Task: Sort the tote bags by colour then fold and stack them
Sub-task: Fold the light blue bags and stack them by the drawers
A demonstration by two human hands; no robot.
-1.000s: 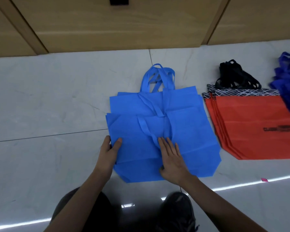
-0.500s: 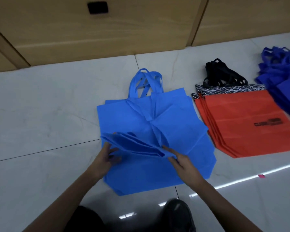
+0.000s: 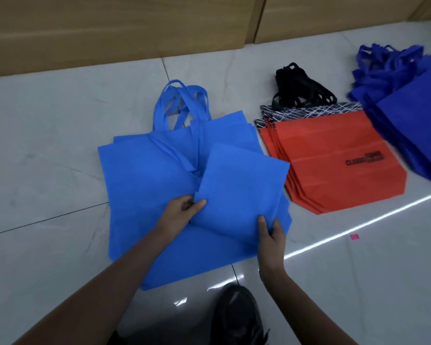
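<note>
Tote bag (image 3: pixel 239 190), light blue non-woven fabric, folded into square, held over flat pile (image 3: pixel 144 175) of same-colour unfolded bags on pale tiled floor (image 3: pixel 47 145). Near corners pinched by left hand (image 3: pixel 182 210) and right hand (image 3: pixel 270 235), thumbs on top, likely so folds cannot spring open. Orange-red bag stack (image 3: pixel 334 165) and dark blue pile (image 3: pixel 408 120) laid apart at right, sorted by colour.

Orange tote bag (image 3: pixel 334 168) bears blurred black print, roughly "CLASSIC".
</note>
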